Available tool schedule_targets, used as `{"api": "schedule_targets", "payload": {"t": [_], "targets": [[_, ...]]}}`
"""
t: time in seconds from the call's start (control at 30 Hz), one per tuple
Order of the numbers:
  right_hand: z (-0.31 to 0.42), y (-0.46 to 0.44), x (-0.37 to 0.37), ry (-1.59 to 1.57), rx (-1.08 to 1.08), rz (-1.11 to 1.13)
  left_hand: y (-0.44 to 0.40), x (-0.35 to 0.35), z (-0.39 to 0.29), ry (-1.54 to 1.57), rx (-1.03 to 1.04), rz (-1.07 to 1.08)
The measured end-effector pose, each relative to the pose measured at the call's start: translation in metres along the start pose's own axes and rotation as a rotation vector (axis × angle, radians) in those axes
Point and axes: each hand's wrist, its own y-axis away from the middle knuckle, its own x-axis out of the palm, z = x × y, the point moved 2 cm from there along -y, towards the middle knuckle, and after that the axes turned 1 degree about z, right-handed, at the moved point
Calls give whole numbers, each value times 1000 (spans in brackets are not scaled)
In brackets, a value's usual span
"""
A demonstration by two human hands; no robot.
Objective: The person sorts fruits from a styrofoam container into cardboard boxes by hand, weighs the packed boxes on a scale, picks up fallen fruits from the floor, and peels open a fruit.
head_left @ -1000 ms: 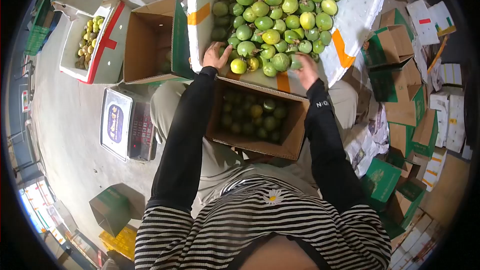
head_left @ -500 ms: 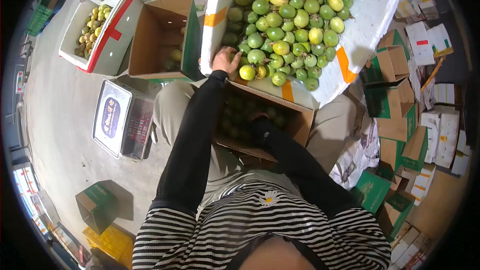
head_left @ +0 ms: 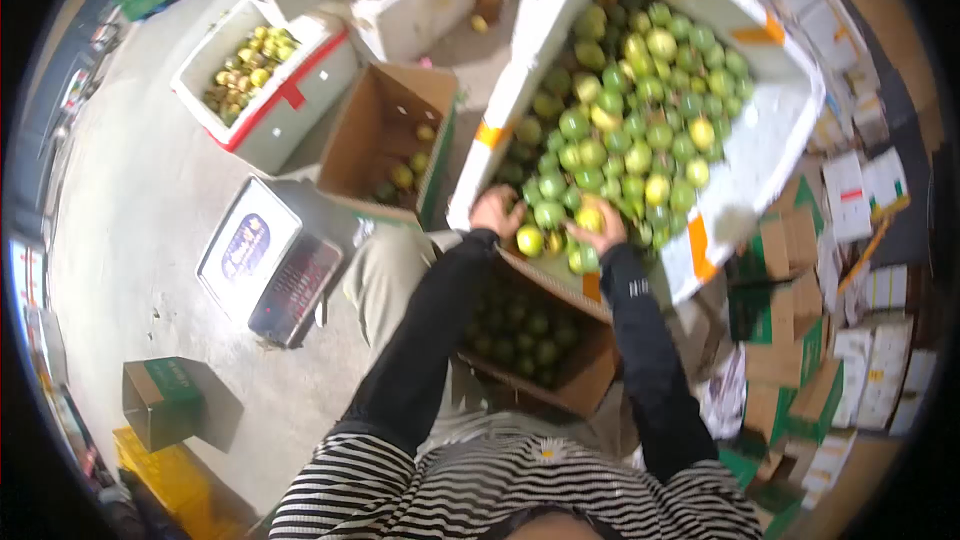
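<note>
A large white foam box (head_left: 770, 155) with orange tape holds a heap of green and yellow round fruits (head_left: 640, 130). At its near left corner, my left hand (head_left: 497, 211) rests against the fruits, fingers curled; whether it grips one is hidden. My right hand (head_left: 598, 224) has its fingers closed round a yellow fruit (head_left: 589, 219) at the near edge of the heap. Below both hands, between my legs, stands an open cardboard box (head_left: 598, 365) with many green fruits (head_left: 525, 335) inside, in shadow.
Left of the foam box are a cardboard box (head_left: 345, 155) with several fruits and a red-taped foam box (head_left: 270, 120) of yellowish fruits. A scale (head_left: 268, 258) stands on the floor. Green-brown cartons (head_left: 790, 310) pile up at the right; a small carton (head_left: 160, 402) stands lower left.
My right hand has come up out of the cardboard box to the fruit heap and closed on a fruit. The view has turned and shifted; my left hand stays near the foam box's corner.
</note>
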Motion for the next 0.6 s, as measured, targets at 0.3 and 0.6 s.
{"api": "schedule_targets", "payload": {"t": [0.3,0.6], "targets": [[243,-44,10,-1695,110,267,3,8,8,62,-20,4],[494,-284,-1,-676,-442,163,4,0,0,54,-34,46]]}}
